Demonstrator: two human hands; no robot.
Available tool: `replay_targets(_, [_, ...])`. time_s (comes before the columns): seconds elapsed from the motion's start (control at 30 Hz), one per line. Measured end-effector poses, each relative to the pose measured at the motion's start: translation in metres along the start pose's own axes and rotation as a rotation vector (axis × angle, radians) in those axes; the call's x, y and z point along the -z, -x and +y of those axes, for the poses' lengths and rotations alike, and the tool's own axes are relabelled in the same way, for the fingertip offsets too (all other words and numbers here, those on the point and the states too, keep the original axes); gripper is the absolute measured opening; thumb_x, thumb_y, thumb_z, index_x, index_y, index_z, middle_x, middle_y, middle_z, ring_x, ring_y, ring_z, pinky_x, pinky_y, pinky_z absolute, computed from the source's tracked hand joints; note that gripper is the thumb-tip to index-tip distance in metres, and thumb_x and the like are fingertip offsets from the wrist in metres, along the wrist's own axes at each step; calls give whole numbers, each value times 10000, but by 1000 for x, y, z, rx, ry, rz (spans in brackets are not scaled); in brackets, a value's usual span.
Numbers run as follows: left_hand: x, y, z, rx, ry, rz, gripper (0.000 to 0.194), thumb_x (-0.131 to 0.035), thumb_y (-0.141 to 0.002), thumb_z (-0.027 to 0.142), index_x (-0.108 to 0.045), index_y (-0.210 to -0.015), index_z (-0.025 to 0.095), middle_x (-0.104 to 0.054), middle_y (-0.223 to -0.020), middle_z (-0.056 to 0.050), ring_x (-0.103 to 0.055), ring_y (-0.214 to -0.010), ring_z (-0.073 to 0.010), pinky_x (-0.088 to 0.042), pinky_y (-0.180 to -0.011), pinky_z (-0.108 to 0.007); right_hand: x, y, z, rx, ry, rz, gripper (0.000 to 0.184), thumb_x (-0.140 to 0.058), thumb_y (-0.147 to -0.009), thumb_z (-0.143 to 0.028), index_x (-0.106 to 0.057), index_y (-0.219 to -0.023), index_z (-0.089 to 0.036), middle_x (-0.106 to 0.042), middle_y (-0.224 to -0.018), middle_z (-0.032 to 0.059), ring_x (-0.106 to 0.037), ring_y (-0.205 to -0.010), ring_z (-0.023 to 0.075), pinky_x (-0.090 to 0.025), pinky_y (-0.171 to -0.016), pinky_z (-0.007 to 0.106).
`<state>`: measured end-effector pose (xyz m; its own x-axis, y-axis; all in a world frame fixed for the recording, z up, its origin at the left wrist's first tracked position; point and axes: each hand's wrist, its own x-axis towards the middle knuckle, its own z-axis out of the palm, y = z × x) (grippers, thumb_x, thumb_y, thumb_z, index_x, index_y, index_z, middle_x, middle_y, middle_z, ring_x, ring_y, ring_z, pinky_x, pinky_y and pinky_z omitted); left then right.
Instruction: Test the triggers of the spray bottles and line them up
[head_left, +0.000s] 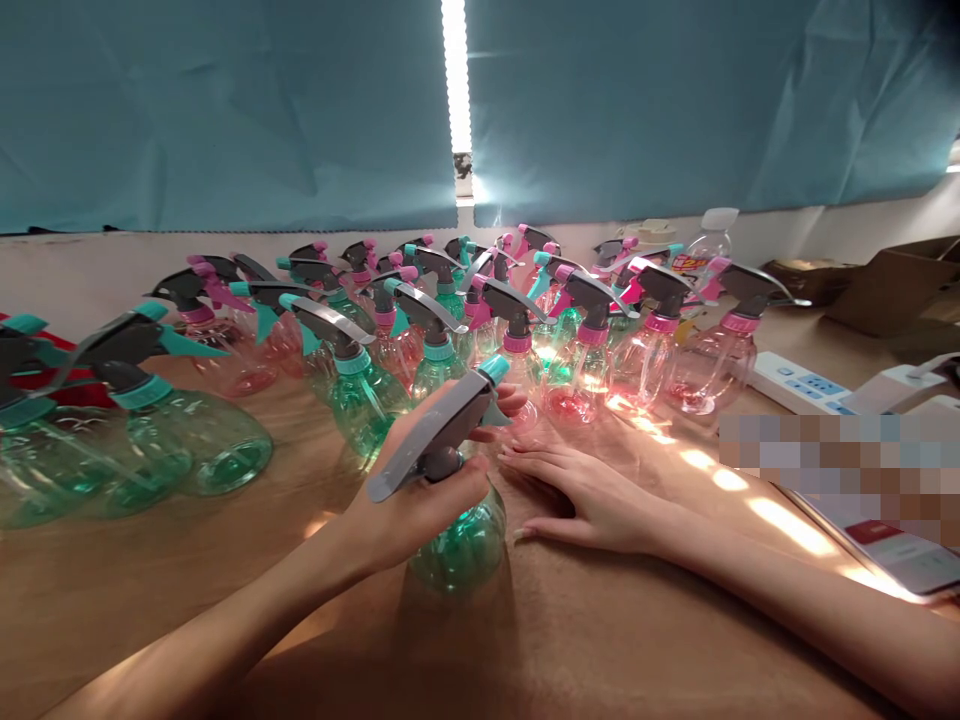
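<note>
A clear green spray bottle [459, 548] with a grey trigger head and teal nozzle stands upright on the brown table in front of me. My left hand [427, 500] is wrapped round its neck, the thumb on the near side; part of the neck and the trigger are hidden by the fingers. To the right of the bottle, my right hand [581, 495] rests low over the table with its fingers stretched out and nothing in them. Its fingertips come close to the bottle's side; whether they touch it I cannot tell.
Behind my hands stand many pink spray bottles [574, 390] and green ones. Further green spray bottles [232, 440] are at the left. On the right are a white power strip [799, 382], a phone [900, 555], a cardboard box [892, 290] and a capped clear bottle [709, 245].
</note>
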<state>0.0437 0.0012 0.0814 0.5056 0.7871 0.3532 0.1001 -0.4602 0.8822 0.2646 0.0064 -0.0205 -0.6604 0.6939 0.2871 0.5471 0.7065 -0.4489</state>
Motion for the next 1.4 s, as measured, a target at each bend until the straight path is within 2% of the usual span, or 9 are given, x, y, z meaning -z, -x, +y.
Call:
replay_targets(0.23, [-1, -2, 1, 23, -17, -1, 470, -594, -761, 126, -608, -1219, 228, -636, -1310, -79, -590, -1212, -306, -543, -945, -418, -5, 1, 0, 20, 45, 1, 629, -573, -905, -521, -497, -1416, -162, -521, -1438, 158, -439, -1371, 308, -368, -1133, 520])
replay_targets(0.37, [-1, -3, 2, 24, -16, 2, 480, -599, -736, 113, -618, -1200, 233, -642, -1300, -77, -585, -1214, -313, -545, -939, -414, -5, 1, 0, 12, 71, -21, 644, -569, -908, -522, -492, -1418, -136, -507, -1449, 162, -429, -1378, 306, -371, -1135, 512])
replay_targets(0.7, [-2, -3, 4, 61, -34, 15, 434, -639, -725, 148, -647, -1150, 238, -657, -1271, -74, -569, -1230, -353, -555, -922, -408, -8, 3, 3, 8, 21, 3, 643, -582, -898, -531, -479, -1431, -186, -509, -1454, 133, -417, -1387, 297, -361, -1142, 515])
replay_targets(0.9, [-3, -4, 5, 56, -25, 9, 442, -602, -735, 144, -633, -1169, 221, -656, -1273, -81, -581, -1220, -330, -552, -936, -405, -6, 2, 2, -2, 51, -23, 660, -563, -906, -542, -480, -1426, -144, -503, -1459, 139, -414, -1389, 296, -359, -1147, 502])
replay_targets(1.07, [-3, -4, 5, 55, -18, 15, 456, -619, -730, 153, -631, -1178, 237, -653, -1281, -67, -570, -1234, -335, -551, -944, -409, -5, 2, 2, -4, 48, -22, 659, -555, -906, -554, -470, -1436, -171, -505, -1460, 131, -411, -1392, 284, -360, -1147, 493])
replay_targets(1.23, [-2, -5, 4, 72, -21, 11, 465, -624, -723, 152, -630, -1181, 235, -654, -1281, -63, -601, -1189, -328, -549, -944, -404, -4, 2, 1, -3, 84, -45, 666, -520, -923, -561, -470, -1434, -136, -489, -1471, 142, -402, -1398, 285, -340, -1161, 482])
replay_targets(1.4, [-3, -5, 4, 61, 0, 15, 454, -620, -705, 123, -635, -1148, 223, -650, -1280, -72, -572, -1226, -334, -542, -951, -405, -4, 2, 0, -1, 77, -41, 670, -525, -920, -558, -470, -1434, -131, -488, -1470, 150, -407, -1394, 288, -340, -1160, 485])
